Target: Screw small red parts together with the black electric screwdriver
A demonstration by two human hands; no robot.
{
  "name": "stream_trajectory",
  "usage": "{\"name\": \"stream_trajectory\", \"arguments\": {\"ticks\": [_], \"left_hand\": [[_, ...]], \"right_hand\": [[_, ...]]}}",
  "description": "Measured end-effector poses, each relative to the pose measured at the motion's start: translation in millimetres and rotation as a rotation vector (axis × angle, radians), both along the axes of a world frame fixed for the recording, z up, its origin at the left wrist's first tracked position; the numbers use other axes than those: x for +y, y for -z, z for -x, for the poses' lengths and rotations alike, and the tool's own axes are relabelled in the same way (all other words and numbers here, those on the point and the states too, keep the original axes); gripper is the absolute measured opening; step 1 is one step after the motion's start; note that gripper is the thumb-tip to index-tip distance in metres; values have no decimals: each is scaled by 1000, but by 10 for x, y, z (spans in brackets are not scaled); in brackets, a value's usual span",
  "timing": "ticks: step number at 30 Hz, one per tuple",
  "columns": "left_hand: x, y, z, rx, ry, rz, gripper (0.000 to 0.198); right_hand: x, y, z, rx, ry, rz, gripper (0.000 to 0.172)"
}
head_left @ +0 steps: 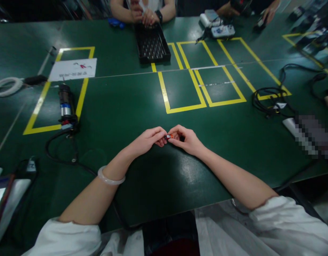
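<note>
Between my fingertips is a small red, orange and dark part (168, 137), too small for me to name its kind. My left hand (153, 137) pinches its left end with thumb and fingers. On its right end the thumb and fingers of my right hand (185, 139) are closed. Both hands are low over the green table (121, 103), near its front edge. My fingers hide much of the part.
A cylindrical black tool (65, 103) with a cable stands at left, beside a white paper sign (73, 69). Across the table, a person's hands (148, 16) are at a black tray (153, 44). Coiled black cable (270, 101) lies at right. Yellow tape marks rectangles on the tabletop.
</note>
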State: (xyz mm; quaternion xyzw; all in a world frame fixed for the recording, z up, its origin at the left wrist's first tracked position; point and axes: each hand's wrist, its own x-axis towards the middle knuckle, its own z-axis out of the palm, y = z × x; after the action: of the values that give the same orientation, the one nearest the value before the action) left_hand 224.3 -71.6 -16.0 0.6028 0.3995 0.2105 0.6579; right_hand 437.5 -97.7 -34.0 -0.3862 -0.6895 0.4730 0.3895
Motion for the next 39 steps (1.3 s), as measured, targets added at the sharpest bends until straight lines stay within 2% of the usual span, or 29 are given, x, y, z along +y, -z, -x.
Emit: {"name": "stream_trajectory", "arguments": {"ticks": [14,26,30,39], "left_hand": [[-22,-44,-31,25,38,-39,36],[-33,-34,-35,-27,18,-16,31],[-40,-30,-33,-54,18,-19,30],[-42,-40,-37,-42,-24,-28,31]], "right_hand": [[4,29,-10,-40,1,-34,16],[0,23,-11,-10,6,35,23],[4,24,-13,-28,20,44,21],[16,-8,-9,-73,20,-43,12]]}}
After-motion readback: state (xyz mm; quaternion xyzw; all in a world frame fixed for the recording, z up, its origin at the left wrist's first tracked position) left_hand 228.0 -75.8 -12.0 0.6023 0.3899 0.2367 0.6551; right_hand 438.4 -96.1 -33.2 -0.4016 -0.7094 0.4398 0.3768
